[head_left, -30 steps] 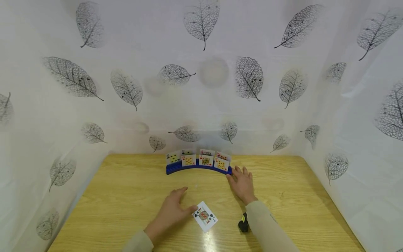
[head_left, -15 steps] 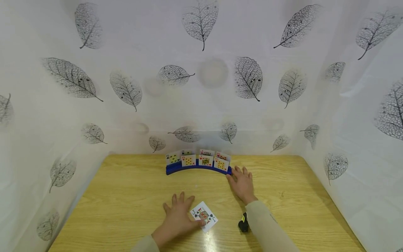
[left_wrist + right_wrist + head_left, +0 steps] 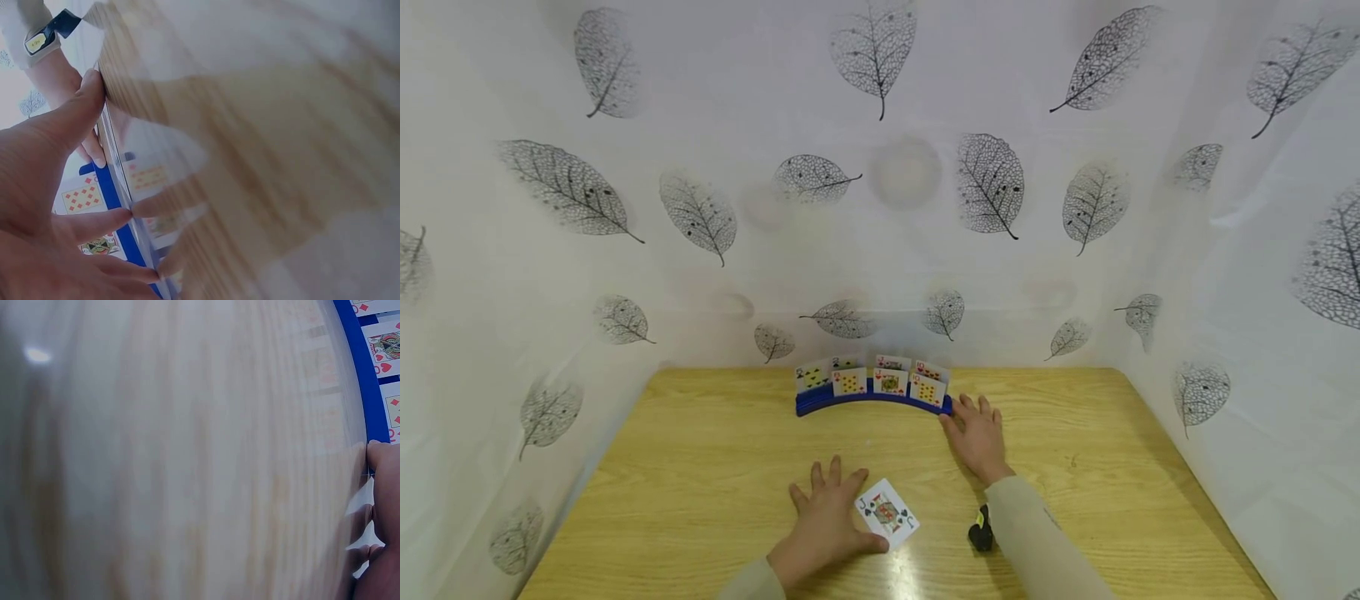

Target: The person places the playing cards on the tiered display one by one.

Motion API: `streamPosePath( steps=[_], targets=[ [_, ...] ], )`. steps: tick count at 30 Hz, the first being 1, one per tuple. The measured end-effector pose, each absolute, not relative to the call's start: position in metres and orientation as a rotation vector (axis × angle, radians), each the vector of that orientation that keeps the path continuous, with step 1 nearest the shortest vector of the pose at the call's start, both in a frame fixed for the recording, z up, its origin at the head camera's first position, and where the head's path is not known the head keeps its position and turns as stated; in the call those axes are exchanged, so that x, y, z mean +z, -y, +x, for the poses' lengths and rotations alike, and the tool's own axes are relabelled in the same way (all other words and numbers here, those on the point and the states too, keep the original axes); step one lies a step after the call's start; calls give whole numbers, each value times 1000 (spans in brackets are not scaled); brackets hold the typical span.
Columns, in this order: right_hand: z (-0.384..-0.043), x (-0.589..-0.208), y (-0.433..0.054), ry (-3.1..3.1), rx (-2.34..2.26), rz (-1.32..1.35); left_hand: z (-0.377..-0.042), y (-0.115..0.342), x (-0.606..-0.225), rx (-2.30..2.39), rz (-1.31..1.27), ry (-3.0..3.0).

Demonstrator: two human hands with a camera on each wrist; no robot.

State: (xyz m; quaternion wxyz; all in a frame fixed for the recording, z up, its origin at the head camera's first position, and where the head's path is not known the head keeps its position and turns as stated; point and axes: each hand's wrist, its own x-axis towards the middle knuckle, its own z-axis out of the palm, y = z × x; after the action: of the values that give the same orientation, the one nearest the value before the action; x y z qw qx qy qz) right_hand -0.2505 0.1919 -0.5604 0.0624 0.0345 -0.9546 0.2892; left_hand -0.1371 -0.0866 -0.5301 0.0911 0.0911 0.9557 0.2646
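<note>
A jack of spades playing card lies face up on the table. My left hand rests beside it with fingers spread, the thumb tip at the card's lower left edge. Farther back stands a curved blue card holder with several playing cards upright in two rows, among them a ten of diamonds. My right hand lies at the holder's right end, touching it with the thumb side. In the right wrist view, the right thumb meets the blue end; the other fingers are partly cut off by the frame.
The wooden table reaches back to a pale curtain printed with dark leaves, which also hangs at both sides. A small black object with a yellow patch is beside the right sleeve.
My left hand has turned and moved slightly right and toward me, spreading its fingers; its thumb passed over the card to the lower left edge. Card, holder and right hand look unmoved.
</note>
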Motion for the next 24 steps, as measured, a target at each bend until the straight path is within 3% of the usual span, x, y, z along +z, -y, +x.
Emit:
streamPosePath(
  steps=[24],
  targets=[
    [-251, -559, -192, 2878, 866, 116, -138, 104, -523, 871, 376, -2815]
  ],
)
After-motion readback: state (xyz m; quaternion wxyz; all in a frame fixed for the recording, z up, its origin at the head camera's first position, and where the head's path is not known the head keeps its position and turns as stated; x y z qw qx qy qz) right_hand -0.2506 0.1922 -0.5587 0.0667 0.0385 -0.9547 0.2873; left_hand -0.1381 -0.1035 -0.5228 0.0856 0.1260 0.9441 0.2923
